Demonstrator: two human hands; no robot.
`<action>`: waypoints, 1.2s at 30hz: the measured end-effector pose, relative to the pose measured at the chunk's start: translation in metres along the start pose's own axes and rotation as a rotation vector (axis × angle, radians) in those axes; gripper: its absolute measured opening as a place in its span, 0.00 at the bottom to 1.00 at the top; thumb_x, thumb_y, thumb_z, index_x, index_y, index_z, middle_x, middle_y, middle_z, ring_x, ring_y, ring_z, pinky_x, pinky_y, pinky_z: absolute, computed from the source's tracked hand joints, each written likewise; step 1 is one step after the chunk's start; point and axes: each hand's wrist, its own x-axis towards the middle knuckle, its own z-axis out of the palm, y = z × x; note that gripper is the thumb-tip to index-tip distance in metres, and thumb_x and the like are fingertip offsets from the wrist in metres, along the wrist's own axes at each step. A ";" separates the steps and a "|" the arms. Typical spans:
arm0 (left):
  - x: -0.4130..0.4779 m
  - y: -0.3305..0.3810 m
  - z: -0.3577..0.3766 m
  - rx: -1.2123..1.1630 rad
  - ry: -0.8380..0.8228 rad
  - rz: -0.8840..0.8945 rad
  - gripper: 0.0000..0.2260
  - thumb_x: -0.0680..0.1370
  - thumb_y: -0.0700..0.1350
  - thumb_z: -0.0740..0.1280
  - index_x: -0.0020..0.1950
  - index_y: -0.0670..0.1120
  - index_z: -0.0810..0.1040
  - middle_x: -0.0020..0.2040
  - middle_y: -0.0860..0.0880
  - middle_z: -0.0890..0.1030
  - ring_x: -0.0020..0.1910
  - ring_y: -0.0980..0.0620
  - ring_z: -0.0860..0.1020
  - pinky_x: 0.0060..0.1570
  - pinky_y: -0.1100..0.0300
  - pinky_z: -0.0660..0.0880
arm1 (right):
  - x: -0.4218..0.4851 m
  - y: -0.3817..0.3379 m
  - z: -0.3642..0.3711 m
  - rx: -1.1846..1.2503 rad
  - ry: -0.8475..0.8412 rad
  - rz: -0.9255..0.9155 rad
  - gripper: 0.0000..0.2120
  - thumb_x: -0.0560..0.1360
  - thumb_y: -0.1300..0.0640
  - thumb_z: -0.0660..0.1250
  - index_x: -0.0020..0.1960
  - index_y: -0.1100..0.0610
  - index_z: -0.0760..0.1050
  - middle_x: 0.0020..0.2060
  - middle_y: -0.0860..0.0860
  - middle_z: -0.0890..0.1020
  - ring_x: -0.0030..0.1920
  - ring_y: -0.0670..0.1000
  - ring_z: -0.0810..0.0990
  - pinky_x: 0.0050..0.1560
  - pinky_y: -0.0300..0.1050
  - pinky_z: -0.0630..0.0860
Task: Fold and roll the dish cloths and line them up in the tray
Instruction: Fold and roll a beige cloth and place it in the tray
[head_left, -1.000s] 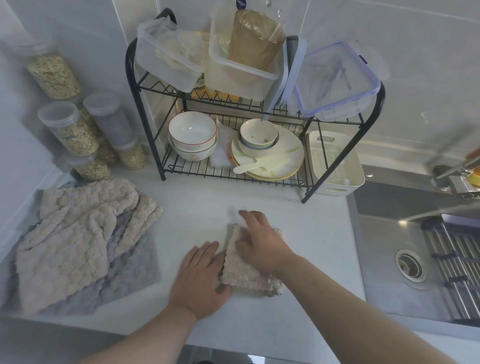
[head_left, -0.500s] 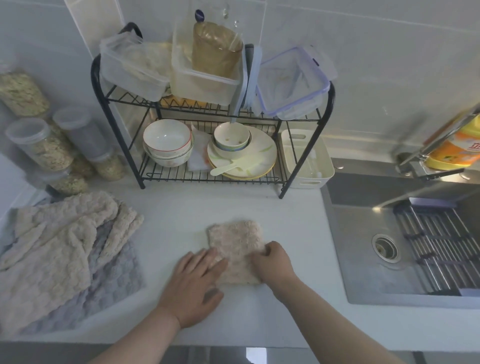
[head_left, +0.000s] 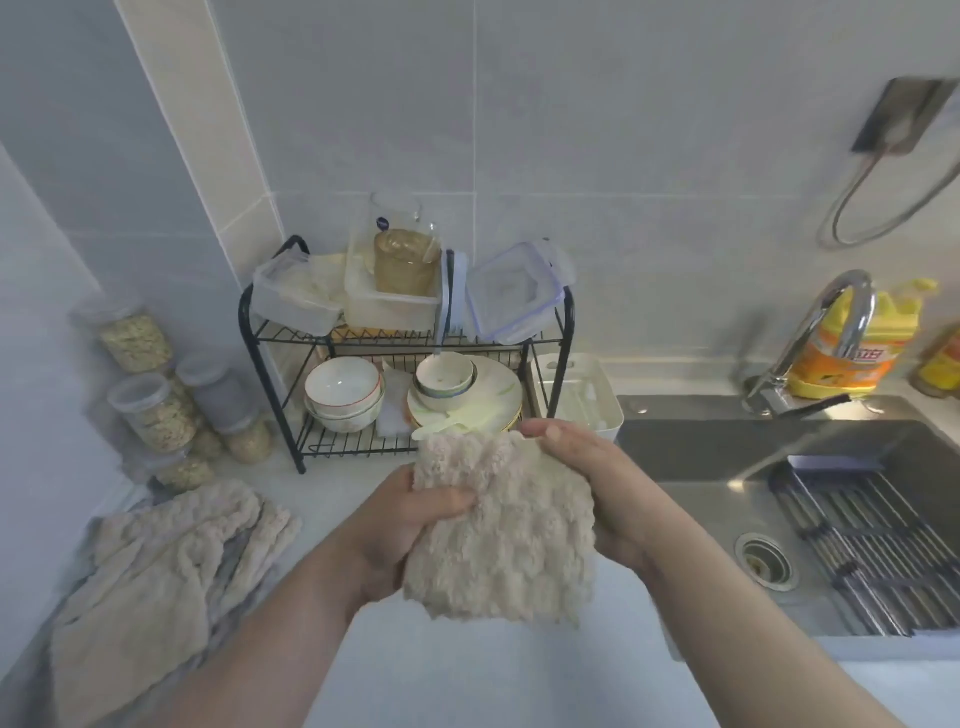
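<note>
A folded beige dish cloth (head_left: 504, 530) hangs in the air above the counter, between both hands. My left hand (head_left: 410, 525) grips its upper left part, thumb over the front. My right hand (head_left: 597, 478) holds its right edge, fingertips at the top corner and the palm behind the fabric. The cream tray (head_left: 587, 402) stands behind the cloth, just right of the dish rack, partly hidden by my right hand. More beige cloths (head_left: 156, 571) lie loosely piled on a grey cloth (head_left: 228, 587) at the counter's left.
A black wire dish rack (head_left: 405, 364) with bowls, plates and plastic boxes stands at the wall. Jars of grain (head_left: 156, 410) are stacked to its left. The steel sink (head_left: 810, 519) with a faucet (head_left: 826, 332) and a yellow detergent bottle (head_left: 862, 343) fills the right side.
The folded cloth has been lifted off the counter, where both hands were pressing it, and is now held up in the air. The view has tilted upward.
</note>
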 end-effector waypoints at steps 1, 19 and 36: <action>-0.006 0.005 0.007 -0.035 0.042 0.031 0.13 0.67 0.38 0.67 0.50 0.42 0.83 0.49 0.39 0.84 0.47 0.41 0.83 0.39 0.52 0.80 | -0.007 -0.001 0.001 0.087 -0.007 0.013 0.17 0.71 0.50 0.69 0.55 0.57 0.79 0.51 0.57 0.84 0.50 0.55 0.83 0.51 0.52 0.79; -0.054 0.034 0.046 -0.069 0.095 0.194 0.24 0.66 0.34 0.68 0.62 0.40 0.75 0.58 0.37 0.81 0.57 0.37 0.79 0.57 0.45 0.73 | -0.077 -0.022 0.018 0.066 -0.071 -0.103 0.22 0.73 0.76 0.54 0.55 0.58 0.80 0.45 0.59 0.84 0.35 0.55 0.82 0.30 0.42 0.74; -0.059 0.042 -0.002 0.087 0.216 0.222 0.24 0.59 0.38 0.76 0.54 0.46 0.78 0.52 0.42 0.82 0.45 0.48 0.82 0.41 0.57 0.77 | -0.057 -0.004 0.060 -0.139 0.184 -0.208 0.08 0.71 0.65 0.69 0.45 0.54 0.77 0.40 0.52 0.78 0.32 0.46 0.78 0.33 0.36 0.74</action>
